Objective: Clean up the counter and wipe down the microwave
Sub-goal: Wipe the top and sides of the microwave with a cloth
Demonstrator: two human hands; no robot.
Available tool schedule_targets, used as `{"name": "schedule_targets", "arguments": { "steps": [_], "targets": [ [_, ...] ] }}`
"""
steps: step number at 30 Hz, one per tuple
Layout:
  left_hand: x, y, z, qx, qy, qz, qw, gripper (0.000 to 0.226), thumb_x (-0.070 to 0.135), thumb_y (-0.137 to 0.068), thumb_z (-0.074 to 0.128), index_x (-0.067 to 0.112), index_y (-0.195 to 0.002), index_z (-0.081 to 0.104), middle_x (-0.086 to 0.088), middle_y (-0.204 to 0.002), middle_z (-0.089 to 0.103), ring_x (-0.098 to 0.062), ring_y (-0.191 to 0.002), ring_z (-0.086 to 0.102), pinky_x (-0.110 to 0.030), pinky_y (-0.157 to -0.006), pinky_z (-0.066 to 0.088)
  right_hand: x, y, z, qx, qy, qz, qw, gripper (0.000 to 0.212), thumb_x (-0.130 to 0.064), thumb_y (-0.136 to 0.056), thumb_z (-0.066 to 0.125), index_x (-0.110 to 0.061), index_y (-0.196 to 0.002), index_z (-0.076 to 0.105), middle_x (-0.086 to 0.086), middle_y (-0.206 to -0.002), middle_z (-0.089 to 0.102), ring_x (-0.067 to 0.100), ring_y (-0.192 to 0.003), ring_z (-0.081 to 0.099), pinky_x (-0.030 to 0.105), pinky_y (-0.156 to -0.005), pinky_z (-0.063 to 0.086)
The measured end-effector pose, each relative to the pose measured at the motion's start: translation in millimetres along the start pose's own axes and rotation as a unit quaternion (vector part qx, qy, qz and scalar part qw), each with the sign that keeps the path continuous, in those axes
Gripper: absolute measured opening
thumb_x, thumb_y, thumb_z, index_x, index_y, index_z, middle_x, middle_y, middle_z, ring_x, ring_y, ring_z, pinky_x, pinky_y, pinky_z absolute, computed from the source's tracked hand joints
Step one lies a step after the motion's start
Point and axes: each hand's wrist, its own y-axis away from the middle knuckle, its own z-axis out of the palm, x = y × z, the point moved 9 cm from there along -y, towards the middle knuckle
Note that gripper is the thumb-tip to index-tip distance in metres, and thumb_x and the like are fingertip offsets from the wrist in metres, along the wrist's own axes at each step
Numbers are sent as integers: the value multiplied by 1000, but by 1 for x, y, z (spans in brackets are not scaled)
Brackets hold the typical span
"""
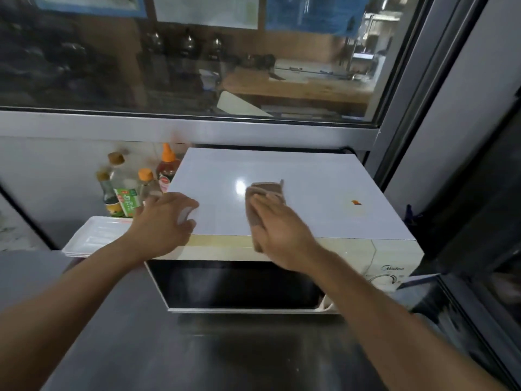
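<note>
In the head view, the white microwave stands on the steel tabletop, close under the window frame. The right hand lies flat on a brownish cloth, with the fingers straight, and presses it on the top panel of the microwave, near the middle. The left hand rests at the front-left corner of the top panel, fingers spread and relaxed; it holds nothing and seems to steady the body of the microwave.

Just beside the left side of the microwave stand several sauce bottles, and before them lies a stack of white trays.

I think the main risk is on this left side. If the wiping stroke goes wide to the left edge, the cloth or the hand could hit the bottles, which are tall, narrow and close together, so one falling may take down the others. A hard push could also shift the microwave against them, if the left hand gives way. The small orange label on the right part of the top could peel under strong rubbing. The front of the microwave is not yet wiped, as I judge.
</note>
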Motion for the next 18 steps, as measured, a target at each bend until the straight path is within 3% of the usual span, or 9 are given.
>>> {"name": "schedule_targets", "arguments": {
  "steps": [1,2,4,8,10,14,16,18],
  "targets": [
    [-4,0,-1,0,6,1,1000,38,31,-91,51,31,-129,49,5,-145,39,-28,-137,26,-51,-111,22,14,4,-9,2,-14,13,1000,23,-24,-88,36,-21,-107,47,2,-119,52,26,-108,51,42,-95,43],
    [-9,2,-2,5,12,-2,1000,38,32,-90,51,32,-128,49,6,-145,38,-28,-137,25,-51,-112,21,34,9,-18,1,-4,33,999,26,-23,-87,37,-20,-110,48,3,-125,49,28,-108,51,40,-94,43],
    [-21,7,-6,23,18,-11,1000,38,33,-89,52,33,-127,51,6,-144,39,-27,-136,24,-49,-111,22,81,24,-38,-14,51,116,992,45,-20,-91,40,-22,-135,40,2,-152,24,25,-132,34,34,-108,29],
    [-36,12,-9,41,59,0,997,40,31,-88,57,27,-127,52,2,-142,42,-26,-130,32,-44,-107,29,94,15,-32,-25,96,166,981,55,-21,-95,34,-13,-148,22,6,-160,6,18,-145,10,29,-113,14],
    [-34,13,-5,41,73,28,996,42,28,-89,58,21,-129,51,-2,-141,42,-24,-129,34,-38,-107,28,62,-10,-11,-36,96,141,985,54,-24,-96,30,-12,-148,22,4,-160,2,17,-147,3,32,-118,11],
    [-41,12,-2,26,113,25,993,47,30,-89,59,20,-133,45,1,-145,38,-20,-134,31,-31,-108,26,-30,-58,31,-44,90,38,994,52,-23,-95,31,-17,-146,22,4,-158,9,22,-145,8,33,-117,14],
    [-50,11,-3,23,142,11,990,52,29,-87,62,21,-135,43,3,-143,41,-17,-129,37,-27,-102,30,-68,-61,42,-23,89,-23,995,48,-25,-98,29,-19,-145,26,3,-156,18,21,-142,16,31,-114,18],
    [-57,13,-6,27,172,5,985,54,30,-84,66,21,-133,44,2,-135,48,-14,-114,47,-23,-90,34,-73,-51,46,-38,78,-55,995,49,-30,-100,25,-20,-148,24,-1,-158,15,17,-145,12,29,-116,11]
  ]
}}
